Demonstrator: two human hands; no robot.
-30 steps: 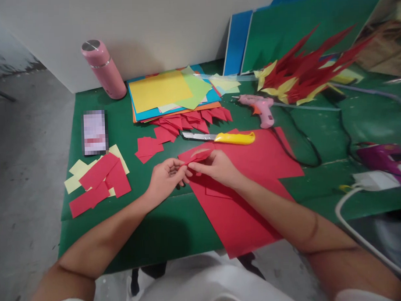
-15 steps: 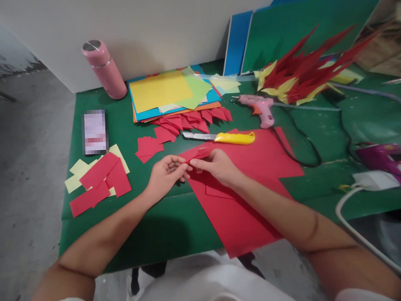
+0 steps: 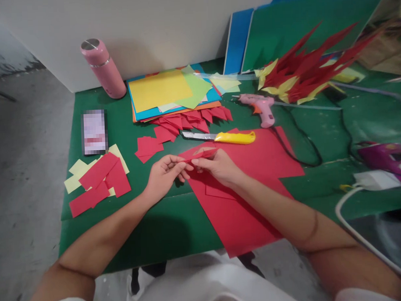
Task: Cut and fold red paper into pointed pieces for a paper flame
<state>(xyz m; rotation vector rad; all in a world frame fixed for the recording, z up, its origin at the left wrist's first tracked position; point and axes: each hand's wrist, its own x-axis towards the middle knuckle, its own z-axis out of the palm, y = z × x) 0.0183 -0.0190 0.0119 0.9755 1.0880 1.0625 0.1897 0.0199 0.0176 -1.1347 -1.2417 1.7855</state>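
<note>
My left hand point(image 3: 164, 174) and my right hand point(image 3: 217, 165) meet at the middle of the green table point(image 3: 163, 226). Both pinch a small folded red paper piece point(image 3: 198, 154), held just above a large red sheet point(image 3: 254, 183). The left fingers grip its near-left tip; the right fingers hold its right part. A yellow-handled utility knife point(image 3: 234, 137) lies right behind the hands, blade pointing left.
Folded red points point(image 3: 189, 121) and red squares point(image 3: 147, 147) lie behind the hands. Red and pale yellow rectangles point(image 3: 99, 178) sit at left by a phone point(image 3: 94, 131). Pink bottle point(image 3: 104, 68), coloured paper stack point(image 3: 170, 92), pink glue gun point(image 3: 261, 108), red-yellow spiky paper model point(image 3: 303, 74), cables at right.
The red piece has been folded narrower between the fingers and sits slightly higher. Both hands stay in nearly the same place.
</note>
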